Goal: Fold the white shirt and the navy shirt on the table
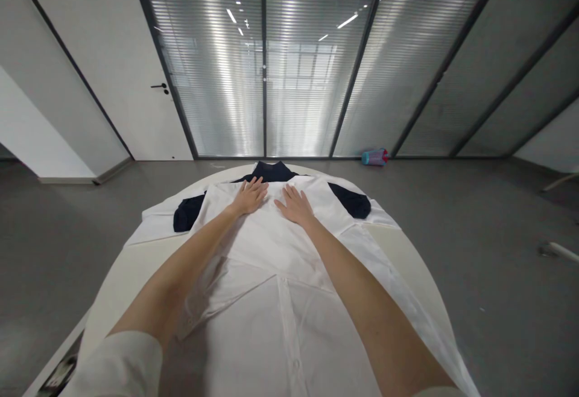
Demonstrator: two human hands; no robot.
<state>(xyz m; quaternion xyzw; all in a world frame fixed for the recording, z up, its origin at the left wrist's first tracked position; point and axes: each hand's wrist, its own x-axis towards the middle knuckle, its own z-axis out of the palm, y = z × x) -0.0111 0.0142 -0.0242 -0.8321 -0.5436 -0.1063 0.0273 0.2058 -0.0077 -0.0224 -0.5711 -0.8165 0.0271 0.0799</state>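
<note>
A white button-up shirt (257, 246) lies spread over the table, its button strip running toward me down the middle. My left hand (250, 196) rests flat on its far part, fingers spread and pointing away from me. Beside it, my right hand (295, 204) also lies flat on the white cloth, with the thumb held apart. Under and beyond the shirt shows a dark navy garment (271, 172), its collar at the far edge and a dark sleeve end sticking out on each side. Neither hand grips the fabric.
The pale rounded table (407, 258) extends away from me. On the grey floor, a blue and red bundle (374, 157) sits against the glass wall with blinds (298, 101). A white door (149, 113) stands at the left. White furniture legs (561, 251) show at the right.
</note>
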